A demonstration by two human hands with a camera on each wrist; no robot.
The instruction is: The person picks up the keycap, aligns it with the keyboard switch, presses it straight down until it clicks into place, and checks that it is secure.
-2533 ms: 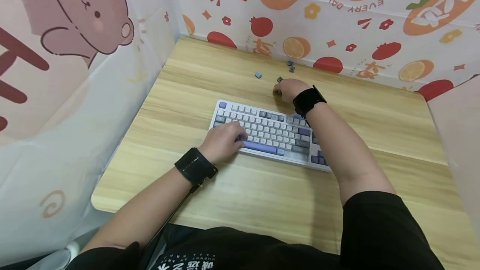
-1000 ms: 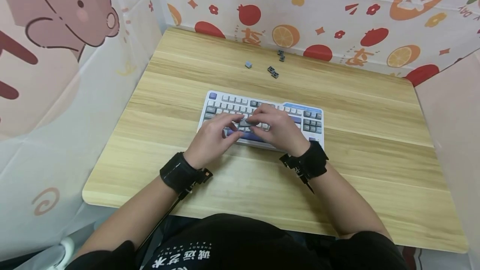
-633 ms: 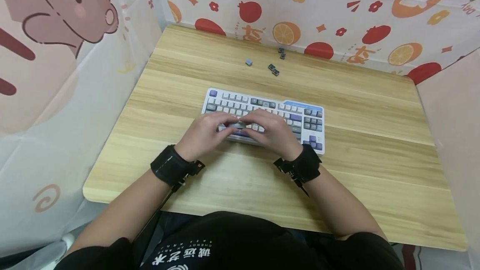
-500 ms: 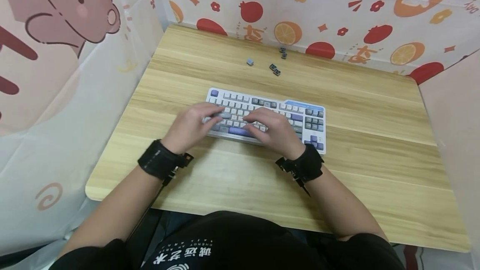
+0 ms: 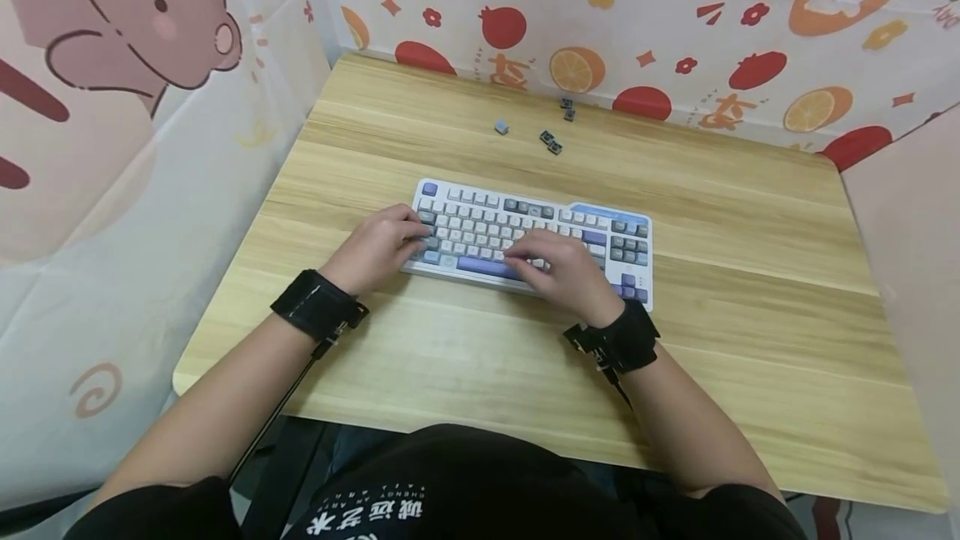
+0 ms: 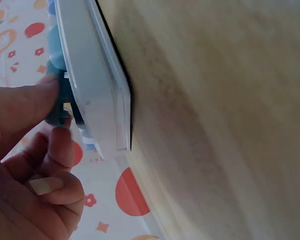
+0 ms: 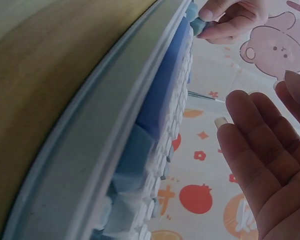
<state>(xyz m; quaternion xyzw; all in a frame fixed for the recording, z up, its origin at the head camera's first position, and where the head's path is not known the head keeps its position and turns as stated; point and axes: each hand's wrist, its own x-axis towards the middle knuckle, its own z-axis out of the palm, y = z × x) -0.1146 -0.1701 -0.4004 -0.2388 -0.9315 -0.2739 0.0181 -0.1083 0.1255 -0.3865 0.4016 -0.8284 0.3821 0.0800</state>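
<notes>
A white keyboard (image 5: 483,227) with white, grey and purple keys lies on the wooden table. At its left edge, my left hand (image 5: 377,247) pinches a wide dark grey keycap (image 6: 55,118) between thumb and fingertips. The left wrist view has this keycap right over the key row, with bits of white and black below it; whether it is seated is hard to tell. Over the lower middle keys, to the right of the purple space bar (image 5: 486,267), hovers my right hand (image 5: 564,272). Its fingers (image 7: 245,155) are loosely bent and hold nothing.
Behind the keyboard lie a small light blue keycap (image 5: 502,128) and several small black key switches (image 5: 555,148). Printed cloth (image 5: 637,15) hangs along the table's back and left sides. Both wrists wear black straps with cables.
My right hand came from the back of the table to the keyboard. Both hands held the grey keycap; the right let go, and the left carried it to the keyboard's left edge.
</notes>
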